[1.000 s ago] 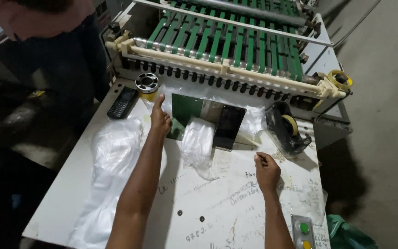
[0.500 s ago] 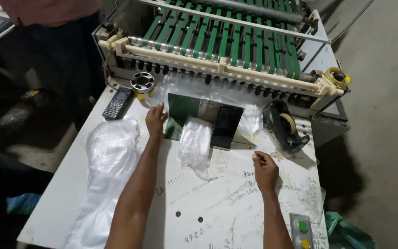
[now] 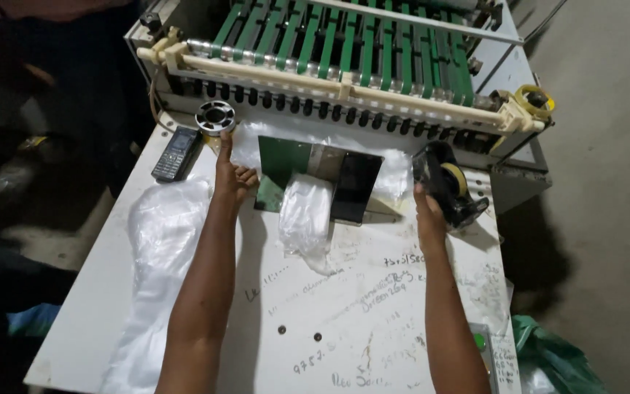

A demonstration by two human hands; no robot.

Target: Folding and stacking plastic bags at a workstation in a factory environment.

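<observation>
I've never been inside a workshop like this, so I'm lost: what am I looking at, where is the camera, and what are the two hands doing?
The camera sits on the person's head and looks down at their own two bare arms over a white, scribbled-on metal table. Behind the table stands a grey machine with green belts and pale rollers; clear film comes out from under it. The left hand lies open beside an upright green plate, its forefinger pointing toward a round metal bearing ring. The right hand rests next to a black tape dispenser. Neither hand has a grip on anything. Also on the table: a dark keypad phone, a small stack of clear plastic bags and a long heap of clear plastic bags.
</observation>
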